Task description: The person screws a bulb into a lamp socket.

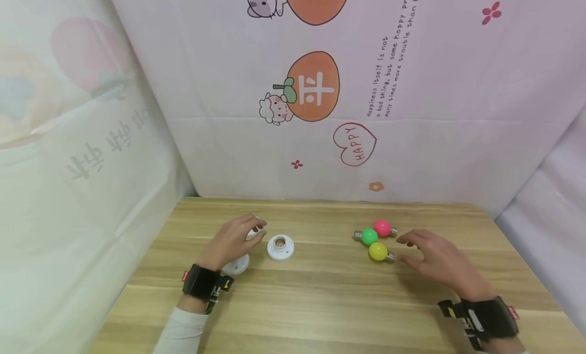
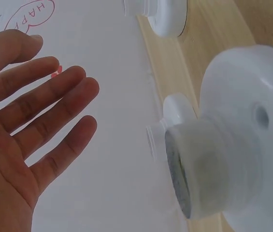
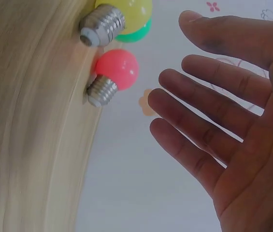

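Observation:
My left hand (image 1: 232, 242) hovers over the left part of the table with fingers loosely bent, holding nothing. Below it, a white lamp holder (image 1: 236, 265) is partly covered by the wrist. A second lamp holder (image 1: 280, 247) stands socket up just right of the fingers, and a third (image 2: 177, 110) is mostly hidden behind the hand in the head view. On the right, my right hand (image 1: 437, 258) is held in the air with relaxed fingers, also without anything in it. Left of its fingertips lie a pink bulb (image 1: 382, 228), a green bulb (image 1: 369, 236) and a yellow bulb (image 1: 378, 252).
The wooden table (image 1: 311, 303) reaches back to a printed white cloth (image 1: 220, 155) hanging as a wall. More cloth closes off the left side (image 1: 91, 216) and the right side (image 1: 549, 191). Each wrist carries a black strapped device (image 1: 490, 316).

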Tool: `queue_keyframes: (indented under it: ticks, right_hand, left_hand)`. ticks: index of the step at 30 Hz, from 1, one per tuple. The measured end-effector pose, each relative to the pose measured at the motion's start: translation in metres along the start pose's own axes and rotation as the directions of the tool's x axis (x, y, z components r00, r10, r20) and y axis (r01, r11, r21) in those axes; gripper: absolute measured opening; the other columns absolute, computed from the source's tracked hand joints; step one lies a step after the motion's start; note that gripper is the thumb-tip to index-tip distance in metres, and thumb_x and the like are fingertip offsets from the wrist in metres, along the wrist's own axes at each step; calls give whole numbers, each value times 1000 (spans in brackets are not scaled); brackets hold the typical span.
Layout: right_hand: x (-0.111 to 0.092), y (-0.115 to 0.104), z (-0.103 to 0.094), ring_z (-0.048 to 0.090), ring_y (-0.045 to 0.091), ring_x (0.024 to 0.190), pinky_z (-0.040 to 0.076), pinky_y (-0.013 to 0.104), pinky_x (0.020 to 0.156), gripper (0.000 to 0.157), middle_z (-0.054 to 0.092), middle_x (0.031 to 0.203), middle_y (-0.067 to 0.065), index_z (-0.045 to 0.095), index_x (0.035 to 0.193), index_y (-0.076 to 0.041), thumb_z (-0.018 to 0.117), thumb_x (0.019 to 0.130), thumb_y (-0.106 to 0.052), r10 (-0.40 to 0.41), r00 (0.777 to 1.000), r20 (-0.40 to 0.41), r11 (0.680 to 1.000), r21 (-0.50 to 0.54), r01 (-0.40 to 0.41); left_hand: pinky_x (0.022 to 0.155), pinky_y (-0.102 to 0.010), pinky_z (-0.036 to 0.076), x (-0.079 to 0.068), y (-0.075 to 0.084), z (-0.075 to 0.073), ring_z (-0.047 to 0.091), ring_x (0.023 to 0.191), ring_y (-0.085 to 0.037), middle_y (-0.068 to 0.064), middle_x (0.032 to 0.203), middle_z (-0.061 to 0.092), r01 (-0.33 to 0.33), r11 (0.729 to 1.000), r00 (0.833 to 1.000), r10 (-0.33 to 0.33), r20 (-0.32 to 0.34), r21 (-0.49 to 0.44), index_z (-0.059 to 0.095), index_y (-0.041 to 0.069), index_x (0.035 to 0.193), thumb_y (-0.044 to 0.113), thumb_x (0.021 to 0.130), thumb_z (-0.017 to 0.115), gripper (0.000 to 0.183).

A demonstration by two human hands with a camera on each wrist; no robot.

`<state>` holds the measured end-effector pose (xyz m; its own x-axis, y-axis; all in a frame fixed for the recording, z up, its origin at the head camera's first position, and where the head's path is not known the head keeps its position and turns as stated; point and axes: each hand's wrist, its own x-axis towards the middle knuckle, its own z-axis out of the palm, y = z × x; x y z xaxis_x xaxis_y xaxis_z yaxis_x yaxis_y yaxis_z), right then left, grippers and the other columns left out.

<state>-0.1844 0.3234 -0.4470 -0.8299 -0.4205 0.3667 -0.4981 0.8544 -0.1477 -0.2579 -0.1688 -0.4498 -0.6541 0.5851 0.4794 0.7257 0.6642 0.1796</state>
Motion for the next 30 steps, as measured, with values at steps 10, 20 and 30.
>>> queue_keyframes:
  ticks: [10, 20, 30]
  right_hand:
    - [5, -10, 11, 60, 23, 101, 54, 46, 79, 50, 63, 117, 7, 64, 121, -14, 79, 75, -28, -33, 999, 41, 999, 42, 32]
    - [9, -13, 28, 50, 31, 119, 47, 53, 93, 61, 58, 126, 13, 61, 125, -9, 82, 69, -25, -159, 987, 9, 987, 35, 158]
    - [8, -15, 39, 48, 29, 121, 45, 52, 96, 61, 55, 130, 15, 61, 126, -11, 80, 71, -27, -156, 987, 35, 987, 50, 154]
  left_hand:
    - [76, -30, 53, 1, 10, 12, 60, 96, -11, 2, 114, 62, 19, 1000, 998, -18, 54, -23, 64, 13, 121, 32, 93, 62, 34]
    - [94, -36, 47, 3, 15, 25, 51, 114, -15, 0, 125, 56, 19, 999, 993, -15, 114, -29, 57, 12, 131, 34, 91, 65, 47]
    - [99, -38, 45, 1, 21, 35, 48, 120, -19, -5, 133, 49, 65, 996, 975, -51, 216, -58, 46, 9, 140, 44, 92, 60, 61]
